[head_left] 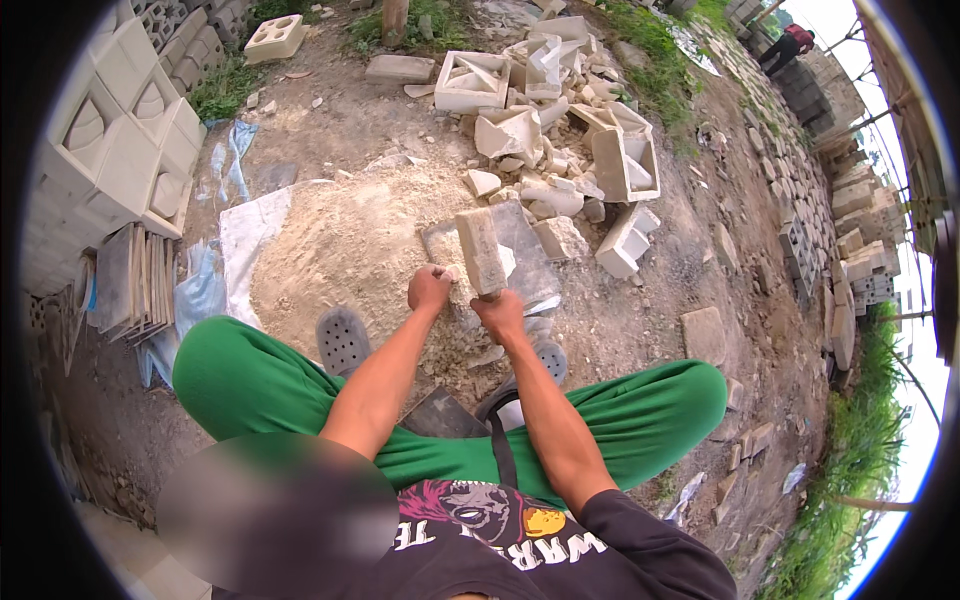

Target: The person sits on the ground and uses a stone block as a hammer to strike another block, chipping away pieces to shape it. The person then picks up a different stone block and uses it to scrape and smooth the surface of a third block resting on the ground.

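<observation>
My right hand [497, 313] is closed round the near end of a thick, dusty tan bar-shaped block [481, 248]; I cannot tell whether it is wood or stone. The block is over a flat grey slab [530, 258] on the ground. A white broken fragment [508, 262] shows beside the block. Just left of it, my left hand [430, 288] is closed with the fingertips together at the slab's left edge. A small pale bit shows at those fingertips, too small to name. Pale crumbled rubble [340, 250] is heaped left of the slab, partly on a white sheet [250, 235].
Broken cream blocks [545, 135] are piled beyond the slab. Moulded blocks [120, 150] are stacked at left, above several thin boards [140, 285]. My grey clogs [343, 338] flank the work spot. Far right, a person [789, 46] bends over near stacked blocks.
</observation>
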The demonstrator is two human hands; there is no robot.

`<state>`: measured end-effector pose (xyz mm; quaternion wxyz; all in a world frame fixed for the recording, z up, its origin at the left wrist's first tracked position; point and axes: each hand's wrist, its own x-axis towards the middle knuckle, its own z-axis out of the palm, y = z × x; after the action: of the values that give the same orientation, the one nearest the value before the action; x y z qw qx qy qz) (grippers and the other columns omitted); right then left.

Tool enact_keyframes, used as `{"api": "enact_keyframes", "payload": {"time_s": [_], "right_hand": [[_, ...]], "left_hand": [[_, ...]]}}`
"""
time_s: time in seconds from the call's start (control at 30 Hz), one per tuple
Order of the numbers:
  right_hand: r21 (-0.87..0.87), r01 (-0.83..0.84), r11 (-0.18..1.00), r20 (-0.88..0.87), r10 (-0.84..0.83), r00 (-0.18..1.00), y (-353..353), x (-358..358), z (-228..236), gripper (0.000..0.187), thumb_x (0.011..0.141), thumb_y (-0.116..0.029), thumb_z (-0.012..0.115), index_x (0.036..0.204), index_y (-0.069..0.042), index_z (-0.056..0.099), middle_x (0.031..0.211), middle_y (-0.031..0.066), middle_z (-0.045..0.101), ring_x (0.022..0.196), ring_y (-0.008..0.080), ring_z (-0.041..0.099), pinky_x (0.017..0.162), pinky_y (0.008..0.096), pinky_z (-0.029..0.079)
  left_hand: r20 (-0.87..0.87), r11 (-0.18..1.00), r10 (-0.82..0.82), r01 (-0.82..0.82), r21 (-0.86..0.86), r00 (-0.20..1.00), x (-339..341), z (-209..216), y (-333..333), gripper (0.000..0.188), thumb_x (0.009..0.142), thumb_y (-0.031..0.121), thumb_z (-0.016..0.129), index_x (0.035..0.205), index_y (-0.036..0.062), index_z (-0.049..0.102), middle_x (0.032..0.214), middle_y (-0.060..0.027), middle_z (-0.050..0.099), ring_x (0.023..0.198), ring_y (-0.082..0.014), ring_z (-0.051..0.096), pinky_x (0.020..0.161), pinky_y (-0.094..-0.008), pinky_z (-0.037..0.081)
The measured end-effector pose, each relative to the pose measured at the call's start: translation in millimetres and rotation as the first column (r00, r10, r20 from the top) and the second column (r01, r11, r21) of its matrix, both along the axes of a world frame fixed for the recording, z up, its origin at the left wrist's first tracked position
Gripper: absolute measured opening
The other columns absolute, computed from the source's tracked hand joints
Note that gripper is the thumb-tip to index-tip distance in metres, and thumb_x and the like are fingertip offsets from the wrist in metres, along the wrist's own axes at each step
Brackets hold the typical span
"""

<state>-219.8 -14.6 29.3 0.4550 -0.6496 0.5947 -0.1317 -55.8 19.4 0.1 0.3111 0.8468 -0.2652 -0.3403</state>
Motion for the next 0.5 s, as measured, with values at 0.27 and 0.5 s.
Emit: {"api": "enact_keyframes", "payload": {"time_s": [0.27, 0.5], "right_hand": [[0.079, -0.013, 0.997, -0.264, 0.034, 0.964, -11, 0, -3, 0.035, 0.069, -0.029, 0.076, 0.081, 0.004, 0.072, 0.065, 0.0145, 0.069, 0.056, 0.0236, 0.068, 0.057, 0.0367, 0.055], [-0.062, 0.045, 0.997, 0.034, -0.043, 0.999, -34, 18, 109, 0.025, 0.071, -0.024, 0.074, 0.079, 0.000, 0.071, 0.059, 0.0088, 0.064, 0.055, 0.0169, 0.066, 0.056, 0.0337, 0.052]], "left_hand": [[-0.016, 0.989, 0.103, -0.104, -0.103, 0.995, 3, -22, -12, 0.032, 0.082, 0.036, 0.073, 0.102, 0.0114, 0.076, 0.092, -0.0104, 0.074, 0.086, -0.0260, 0.071, 0.076, -0.0385, 0.053], [-0.181, 0.977, 0.109, -0.139, -0.162, 0.977, -4, -3, -23, 0.027, 0.081, 0.027, 0.079, 0.097, 0.0059, 0.077, 0.082, -0.0077, 0.074, 0.073, -0.0168, 0.069, 0.069, -0.0315, 0.052]]}}
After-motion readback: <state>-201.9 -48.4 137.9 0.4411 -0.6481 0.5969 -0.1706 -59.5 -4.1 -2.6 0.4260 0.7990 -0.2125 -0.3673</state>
